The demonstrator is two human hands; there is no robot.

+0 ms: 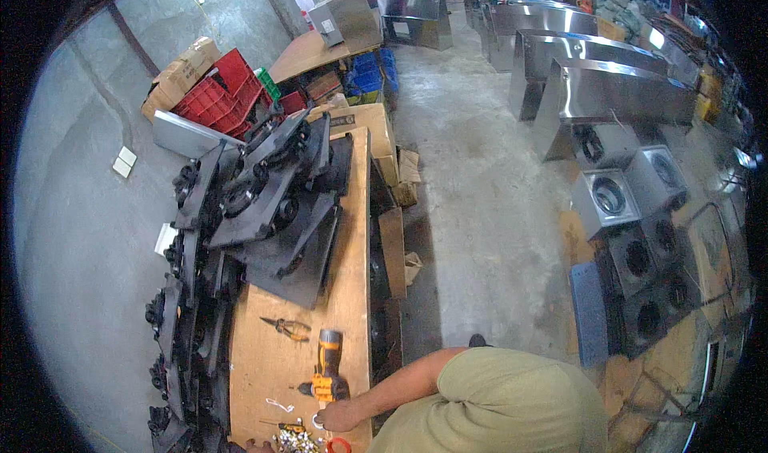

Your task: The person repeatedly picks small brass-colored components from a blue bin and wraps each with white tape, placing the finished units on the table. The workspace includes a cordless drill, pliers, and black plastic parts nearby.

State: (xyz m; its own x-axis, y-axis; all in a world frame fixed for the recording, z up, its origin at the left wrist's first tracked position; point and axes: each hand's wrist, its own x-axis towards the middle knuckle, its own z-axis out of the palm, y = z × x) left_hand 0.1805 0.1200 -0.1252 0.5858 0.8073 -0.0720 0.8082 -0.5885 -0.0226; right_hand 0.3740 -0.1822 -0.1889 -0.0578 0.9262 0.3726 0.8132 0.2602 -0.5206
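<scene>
My right hand reaches across the wooden table from a green sleeve, its fingers drawn together beside a small white loop. What it holds, if anything, is too small to make out. Just beyond it lies a yellow and black cordless drill. A pair of pliers with orange and black handles rests farther up. Near my hands are a heap of small white and metallic parts, a thin white strip and a red ring. My left hand barely shows at the bottom edge, mostly cut off.
Black panels with round fittings are piled at the table's far end and along its left side. Red crates and cardboard boxes stand behind. To the right, beyond the concrete floor, are steel hoods and box-shaped units.
</scene>
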